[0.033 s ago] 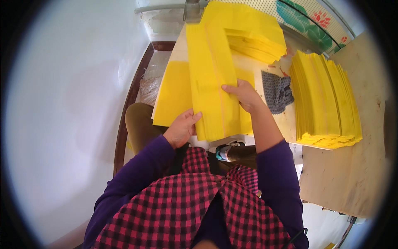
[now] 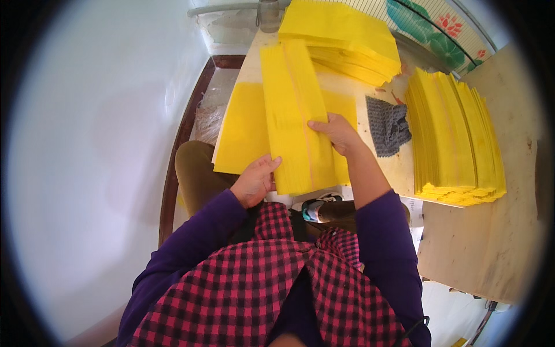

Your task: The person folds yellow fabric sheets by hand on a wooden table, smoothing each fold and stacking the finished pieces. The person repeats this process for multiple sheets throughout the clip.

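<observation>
Both my hands hold a long, narrow folded yellow sheet (image 2: 292, 104) with a pinkish line along it; paper or cloth, I cannot tell. My left hand (image 2: 256, 180) grips its left edge near the close end, thumb on top. On the right edge, higher up, my right hand (image 2: 340, 134) pinches it with the thumb over the top; the fingers beneath are hidden. Under the folded piece a flat yellow sheet (image 2: 240, 124) lies on the pale table, partly covered.
A thick stack of yellow sheets (image 2: 341, 26) stands at the table's far end. Another stack of folded yellow pieces (image 2: 454, 139) is at the right, with a crumpled grey cloth (image 2: 386, 127) beside it. A white wall (image 2: 104, 144) runs along the left.
The far end of the folded yellow sheet has come slightly down and nearer to me, baring more of the far stack and flat sheet. Both hands keep their hold.
</observation>
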Tool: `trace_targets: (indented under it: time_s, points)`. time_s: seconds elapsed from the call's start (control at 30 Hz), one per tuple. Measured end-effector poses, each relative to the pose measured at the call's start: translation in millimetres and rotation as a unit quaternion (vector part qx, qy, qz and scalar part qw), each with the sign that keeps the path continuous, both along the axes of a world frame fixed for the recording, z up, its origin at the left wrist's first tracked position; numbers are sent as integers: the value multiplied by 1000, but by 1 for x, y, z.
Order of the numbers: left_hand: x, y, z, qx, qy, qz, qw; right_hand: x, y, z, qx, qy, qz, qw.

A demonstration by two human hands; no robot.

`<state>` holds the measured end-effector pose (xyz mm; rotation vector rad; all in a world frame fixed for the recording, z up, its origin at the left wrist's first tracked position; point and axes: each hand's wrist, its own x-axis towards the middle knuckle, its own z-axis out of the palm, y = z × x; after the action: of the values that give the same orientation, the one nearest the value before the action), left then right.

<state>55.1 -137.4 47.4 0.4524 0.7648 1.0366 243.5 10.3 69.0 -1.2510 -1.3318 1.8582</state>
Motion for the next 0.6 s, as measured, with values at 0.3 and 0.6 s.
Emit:
trace_targets:
  time_s: [0.3,0.6]
  points:
    - [8,-13,-26,-77,-27,-8,997,19,-22,-34,-59,-54,-24,996]
    - [8,-15,-28,-80,-32,-6,996,57,-91,-26,22,-89,-36,995]
